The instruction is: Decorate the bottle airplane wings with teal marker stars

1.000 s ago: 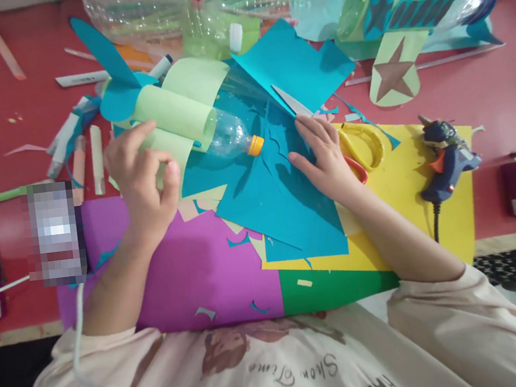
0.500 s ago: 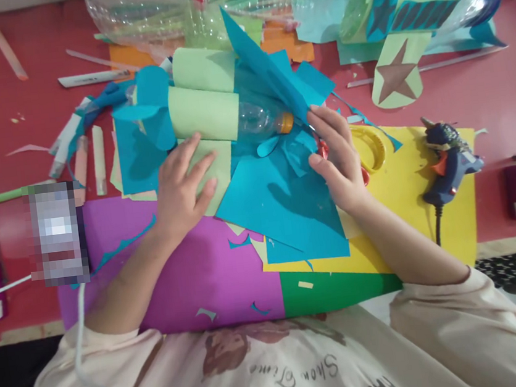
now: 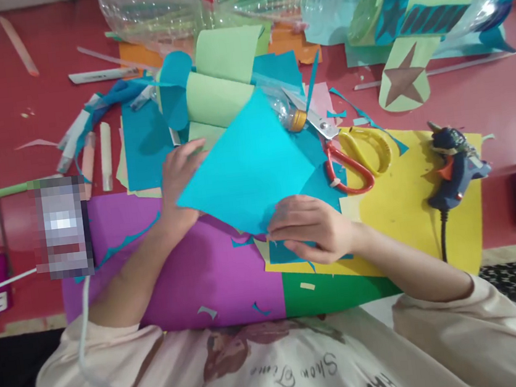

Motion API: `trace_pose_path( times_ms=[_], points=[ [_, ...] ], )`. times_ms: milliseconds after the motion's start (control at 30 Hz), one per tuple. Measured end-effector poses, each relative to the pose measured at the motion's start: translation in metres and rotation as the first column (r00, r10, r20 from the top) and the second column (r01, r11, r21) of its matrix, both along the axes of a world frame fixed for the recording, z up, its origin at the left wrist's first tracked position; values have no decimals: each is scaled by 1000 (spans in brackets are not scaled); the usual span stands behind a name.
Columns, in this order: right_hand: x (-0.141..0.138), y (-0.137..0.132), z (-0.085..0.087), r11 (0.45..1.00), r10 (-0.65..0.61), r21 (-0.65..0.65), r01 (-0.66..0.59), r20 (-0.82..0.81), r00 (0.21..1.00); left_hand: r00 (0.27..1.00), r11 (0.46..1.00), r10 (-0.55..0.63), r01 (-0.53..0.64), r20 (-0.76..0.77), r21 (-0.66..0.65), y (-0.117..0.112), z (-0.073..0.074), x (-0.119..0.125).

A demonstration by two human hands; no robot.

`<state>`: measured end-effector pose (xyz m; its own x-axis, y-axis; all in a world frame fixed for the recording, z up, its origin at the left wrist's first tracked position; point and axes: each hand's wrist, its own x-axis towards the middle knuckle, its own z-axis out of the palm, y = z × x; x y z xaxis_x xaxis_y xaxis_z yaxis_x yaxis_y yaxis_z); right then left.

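Note:
Pinched in my right hand [image 3: 315, 227] is the lower edge of a sheet of blue paper [image 3: 245, 164], which is raised and tilted over the work. My left hand [image 3: 179, 177] lies at the sheet's left side, fingers stretched toward pale green paper; its thumb is hidden behind the blue sheet. Beyond the sheet lies a clear plastic bottle [image 3: 280, 107] with an orange cap, partly wrapped in pale green paper [image 3: 216, 96]. Blue paper pieces [image 3: 177, 97] sit at its left end. Scissors [image 3: 348, 164] with red and yellow handles rest right of the bottle, blades slightly apart.
A glue gun [image 3: 453, 171] lies on the yellow sheet [image 3: 410, 219] at right. A decorated bottle model [image 3: 428, 9] and a large clear bottle [image 3: 148, 10] are at the back. Glue sticks [image 3: 106, 155], a phone [image 3: 59, 225] with a white cable and paper scraps lie left.
My right hand has moved from beside the scissors down and left, now gripping the blue sheet. The sheet covers part of the bottle, and the scissors are uncovered. The view shifted slightly.

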<state>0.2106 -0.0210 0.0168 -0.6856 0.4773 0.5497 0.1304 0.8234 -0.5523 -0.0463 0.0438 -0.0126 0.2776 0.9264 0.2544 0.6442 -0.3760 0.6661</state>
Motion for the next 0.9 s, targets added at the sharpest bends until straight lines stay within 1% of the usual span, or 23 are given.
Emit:
trace_pose_path(
  times_ms=[67,100,167,200,233,267,300,333,367,433,467,533,600,667,733,800,833,900],
  points=[
    [-1,1,-3,993,69,-100,-67,20,997,992,1000,-1,0,123,9,-4,5,-1],
    [-1,2,-4,987,81,-145,-77,27,996,980,1000,-14,17,201,-15,-7,7,-1],
    [3,5,-7,981,52,-187,-46,31,998,954,993,-36,68,297,-98,-13,12,0],
    [5,7,-8,984,-4,-179,10,32,999,956,988,-49,90,288,-129,-15,14,1],
    [8,9,-8,983,-91,-155,96,38,995,967,986,-64,99,246,-134,-17,15,2],
    [11,12,-9,972,-198,-120,203,48,979,980,988,-83,104,181,-112,-19,17,4],
    [14,15,-9,944,-314,-85,319,67,947,988,991,-105,113,110,-68,-20,18,6],
    [17,17,-9,903,-421,-52,426,90,903,990,991,-131,132,43,-13,-21,19,7],
    [20,20,-10,864,-496,-29,502,118,860,987,986,-162,162,-11,46,-21,19,9],
    [24,25,-14,814,-570,3,581,191,799,970,959,-228,239,-87,154,-22,18,11],
    [25,26,-16,805,-580,15,593,230,782,960,942,-256,275,-116,194,-22,17,12],
    [26,28,-21,804,-576,35,593,293,763,940,916,-294,329,-176,231,-22,14,12],
    [25,28,-25,820,-554,41,571,308,773,925,910,-306,353,-224,216,-23,11,13],
    [23,28,-25,840,-530,32,542,261,807,919,916,-314,360,-238,179,-25,8,14],
    [21,26,-20,858,-511,34,513,165,844,919,921,-336,366,-205,134,-27,8,16],
    [19,24,-14,865,-501,65,497,57,864,932,932,-343,353,-122,81,-30,10,17],
    [18,23,-11,866,-496,87,493,11,868,942,942,-330,334,-65,47,-31,11,18],
    [18,21,-8,865,-485,116,488,-55,873,964,963,-261,264,50,-59,-33,15,18]
  ],
)
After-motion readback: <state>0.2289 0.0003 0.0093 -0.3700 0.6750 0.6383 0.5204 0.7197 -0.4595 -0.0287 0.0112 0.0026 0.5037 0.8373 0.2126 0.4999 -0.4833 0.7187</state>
